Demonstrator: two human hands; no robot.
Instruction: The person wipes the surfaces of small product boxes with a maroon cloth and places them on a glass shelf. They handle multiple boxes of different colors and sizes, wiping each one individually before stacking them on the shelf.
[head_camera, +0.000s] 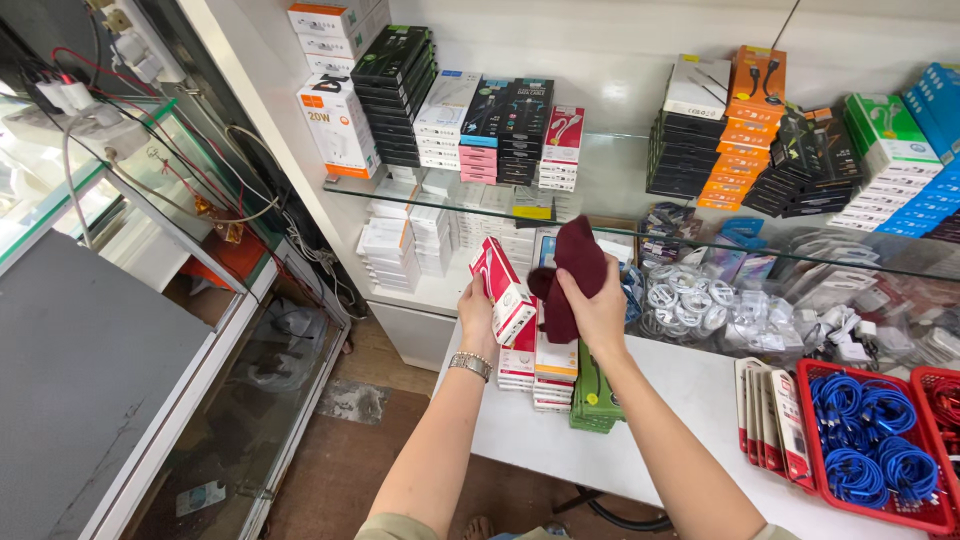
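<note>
My left hand (480, 318) grips one red-white box (503, 290), tilted, held up over the tabletop (690, 420). My right hand (598, 308) is clenched on one maroon cloth (570, 280), which touches the box's right side. One watch (470, 365) on my left wrist. Below the hands: two stacks of red-white boxes (540, 372) near the tabletop's left edge, one green stack (595, 395) just beside them. Two red baskets at right; the near basket (830, 495) holds blue cables (868, 440), too tangled to count. Flat packs (770, 420) lean on it. Glass shelf (620, 215) above, crowded with box stacks. Bare tabletop between green stack and packs; floor open at left by the glass cabinet (200, 420).
</note>
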